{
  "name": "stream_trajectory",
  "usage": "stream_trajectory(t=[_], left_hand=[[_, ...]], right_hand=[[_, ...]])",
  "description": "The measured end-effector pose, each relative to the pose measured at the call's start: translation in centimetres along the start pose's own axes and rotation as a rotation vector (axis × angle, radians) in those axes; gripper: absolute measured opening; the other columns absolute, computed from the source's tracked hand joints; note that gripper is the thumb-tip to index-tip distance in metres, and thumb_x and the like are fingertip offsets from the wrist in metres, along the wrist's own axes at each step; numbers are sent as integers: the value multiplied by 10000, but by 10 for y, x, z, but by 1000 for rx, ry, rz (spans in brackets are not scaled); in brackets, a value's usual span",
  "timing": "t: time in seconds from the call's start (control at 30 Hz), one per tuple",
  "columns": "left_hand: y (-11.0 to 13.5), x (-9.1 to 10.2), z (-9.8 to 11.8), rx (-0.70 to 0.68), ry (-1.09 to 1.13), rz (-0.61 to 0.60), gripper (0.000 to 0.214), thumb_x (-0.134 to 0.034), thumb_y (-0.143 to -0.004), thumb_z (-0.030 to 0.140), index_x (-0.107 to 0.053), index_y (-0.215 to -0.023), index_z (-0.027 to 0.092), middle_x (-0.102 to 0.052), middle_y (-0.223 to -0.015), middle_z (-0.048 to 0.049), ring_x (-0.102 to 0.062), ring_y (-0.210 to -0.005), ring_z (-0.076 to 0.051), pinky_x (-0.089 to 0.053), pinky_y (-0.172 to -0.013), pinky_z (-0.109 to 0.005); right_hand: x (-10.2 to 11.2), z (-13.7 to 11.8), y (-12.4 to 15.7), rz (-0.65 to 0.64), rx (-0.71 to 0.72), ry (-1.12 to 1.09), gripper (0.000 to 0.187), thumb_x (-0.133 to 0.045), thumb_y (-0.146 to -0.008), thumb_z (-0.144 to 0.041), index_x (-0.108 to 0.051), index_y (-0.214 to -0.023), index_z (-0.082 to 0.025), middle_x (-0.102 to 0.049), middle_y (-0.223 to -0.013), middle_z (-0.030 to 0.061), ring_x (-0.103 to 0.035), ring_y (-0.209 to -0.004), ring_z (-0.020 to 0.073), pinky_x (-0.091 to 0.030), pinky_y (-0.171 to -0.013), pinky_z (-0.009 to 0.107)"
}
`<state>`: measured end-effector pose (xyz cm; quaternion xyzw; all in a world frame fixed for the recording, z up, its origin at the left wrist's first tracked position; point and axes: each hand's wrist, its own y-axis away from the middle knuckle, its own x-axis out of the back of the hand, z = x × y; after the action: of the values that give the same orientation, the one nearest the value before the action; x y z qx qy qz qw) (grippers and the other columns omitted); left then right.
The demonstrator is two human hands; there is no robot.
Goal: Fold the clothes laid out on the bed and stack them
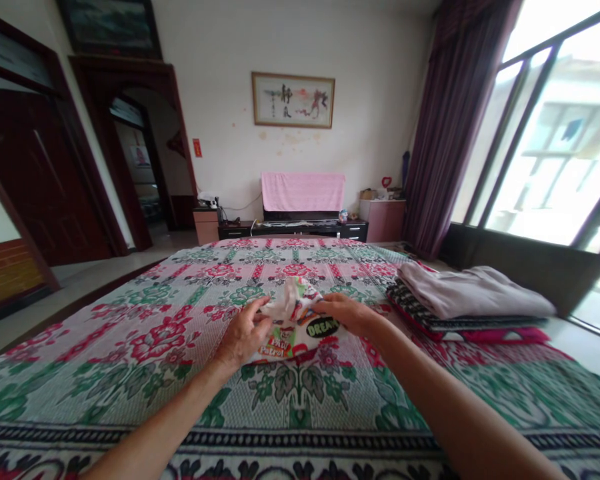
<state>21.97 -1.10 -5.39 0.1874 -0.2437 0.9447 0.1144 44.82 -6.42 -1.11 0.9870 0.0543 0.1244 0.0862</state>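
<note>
A small white piece of children's clothing (285, 337) with colourful "Paw Patrol" and "DREAM" prints lies partly folded on the flowered bedspread (180, 380). A pale, plain part of it sticks up in the middle. At its left side, my left hand (244, 335) has its fingers bent around the fabric edge. My right hand (349, 313) reaches over the upper right edge, its fingertips closed on the cloth. The exact kind of garment cannot be made out while it is folded.
On the right of the bed is a stack of folded clothes, with a light grey garment (473, 290) on top. Beyond the bed, a low black TV cabinet (235, 231) stands by the wall, with a pink cloth (303, 190) over the screen. A window (555, 147) is at right.
</note>
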Motion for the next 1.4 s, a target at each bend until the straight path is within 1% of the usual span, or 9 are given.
stream_trajectory(t=[0.13, 0.23, 0.4, 0.6, 0.73, 0.93, 1.03, 1.3, 1.4], left_hand=[[1, -3, 2, 57, -108, -42, 449, -543, -732, 252, -602, -1170, 172, -721, -921, -52, -664, -793, -156, -507, -710, -234], [1, -4, 4, 56, -103, -52, 385, -536, -725, 254, -638, -1085, 161, -716, -973, -70, -669, -842, -166, -512, -725, -231], [-2, -1, 0, 35, -107, -34, 328, -530, -747, 300, -656, -1019, 165, -719, -960, -60, -671, -824, -166, -520, -713, -239], [-2, -5, -4, 52, -130, -16, 234, -511, -750, 247, -685, -894, 188, -727, -907, -28, -671, -818, -153, -520, -704, -224], [-6, 1, -4, 103, -174, 38, 259, -487, -762, 245, -690, -911, 185, -730, -850, -25, -671, -769, -151, -512, -691, -219], [-20, 32, -22, 314, -206, 185, 311, -502, -749, 265, -679, -984, 163, -723, -805, -33, -652, -652, -131, -462, -578, -192], [-21, 39, -31, 401, -194, 147, 302, -519, -736, 310, -690, -928, 151, -692, -680, -19, -615, -580, -126, -398, -502, -184], [-19, 33, -17, 242, -521, -40, 390, -514, -735, 465, -659, -548, 156, -611, -562, -13, -545, -605, -129, -292, -526, -216], [-17, 30, -10, 209, -589, -124, 416, -504, -740, 469, -630, -495, 157, -582, -541, -14, -522, -587, -128, -273, -522, -229]], right_hand=[[9, -2, 6, 100, -119, -7, 100, -582, -721, -205, -600, -639, -151, -627, -582, 5, -561, -504, 103, -463, -483, 202], [14, 0, 5, 168, -111, -20, 46, -593, -730, -210, -610, -727, -168, -640, -645, -2, -576, -535, 99, -475, -499, 200], [20, 17, -14, 375, 18, 89, 363, -622, -716, -240, -588, -1075, -198, -683, -757, 8, -624, -614, 125, -478, -532, 206], [25, 28, -24, 541, 361, 539, 451, -561, -707, -196, -588, -1157, -213, -702, -769, -9, -627, -633, 132, -470, -595, 222], [24, 37, -24, 573, 305, 719, 449, -582, -688, -185, -611, -1135, -172, -715, -785, 23, -648, -679, 154, -474, -660, 237], [28, 47, -28, 598, 247, 688, 435, -591, -720, -252, -601, -1147, -168, -728, -848, 47, -664, -750, 172, -474, -678, 245], [28, 49, -28, 623, 252, 659, 403, -564, -745, -278, -606, -1131, -169, -735, -824, 42, -668, -734, 171, -469, -677, 252], [28, 59, -30, 653, 311, 601, 357, -508, -760, -329, -628, -1057, -172, -728, -782, 30, -662, -700, 173, -464, -625, 255], [30, 58, -29, 648, 314, 587, 360, -485, -742, -277, -636, -1051, -169, -722, -765, 20, -643, -653, 154, -458, -595, 240]])
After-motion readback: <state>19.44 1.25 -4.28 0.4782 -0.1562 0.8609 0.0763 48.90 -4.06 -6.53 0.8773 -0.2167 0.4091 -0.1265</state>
